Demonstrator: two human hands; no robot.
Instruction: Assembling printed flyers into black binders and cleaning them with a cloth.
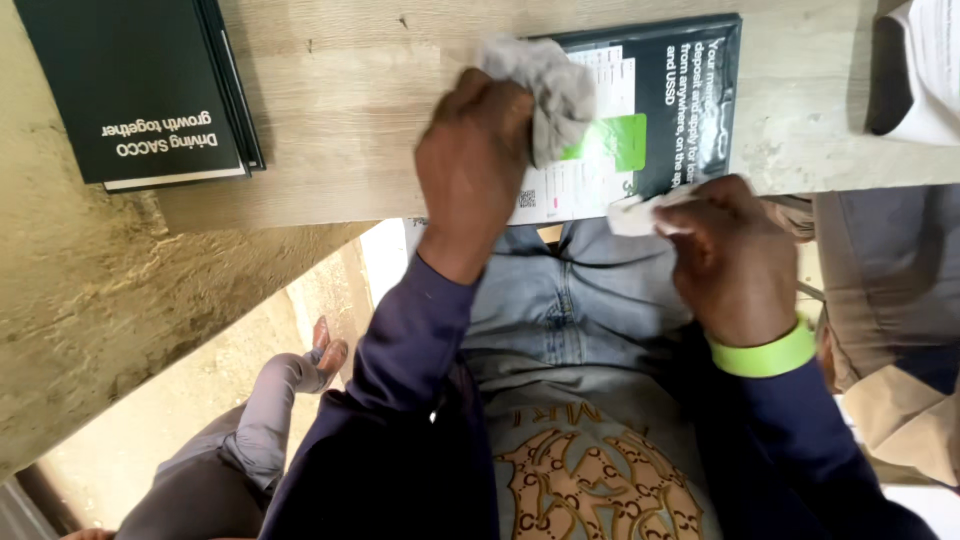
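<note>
Nearest the camera: dark navy sleeves and a printed shirt front, pale blue denim lap below the table edge. Right hand, with a bright green wristband at the wrist, is closed on a small white crumpled tissue, pinching it against the near edge of a flat black-framed display card, likely steadying the card so it does not slide. Left hand is curled round a grey crumpled cloth, soft and wadded, pressed flat on the card's glossy face, over its white-and-green printed panel. The card lies at the near edge of the pale, grainy wooden table, partly overhanging. Far left on the table, well apart: a matte black hardback book, closed, lying flat. Another person's grey-clad leg shows low left.
</note>
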